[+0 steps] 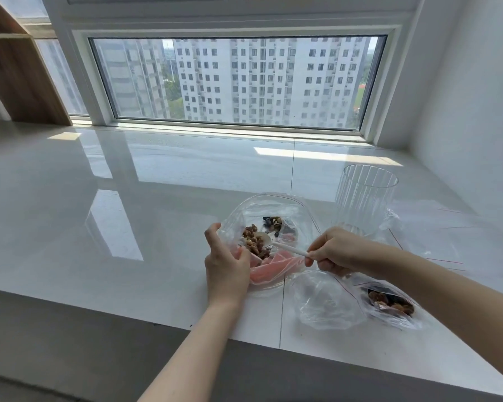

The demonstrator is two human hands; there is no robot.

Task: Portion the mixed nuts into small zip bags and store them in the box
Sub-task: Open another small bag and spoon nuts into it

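Left hand (225, 262) grips the near left edge of a large clear bag (273, 210), fingers curled around the plastic, holding its mouth open at lower centre of frame. Right hand (336, 252) pinches the handle of a white spoon (276, 244), its bowl pushed in among the mixed nuts (254, 240) inside that bag. Pink dish (273, 268) shows beneath the bag's near side. Lower right: an empty small zip bag (323, 300) lies open, touching a filled small bag (392, 304) partly under the right forearm. Clear ribbed box (366, 195) stands upright right of centre, with more flat zip bags (447, 236) beside it. All on the glossy white tabletop (128, 198); window (238, 79) across the top.
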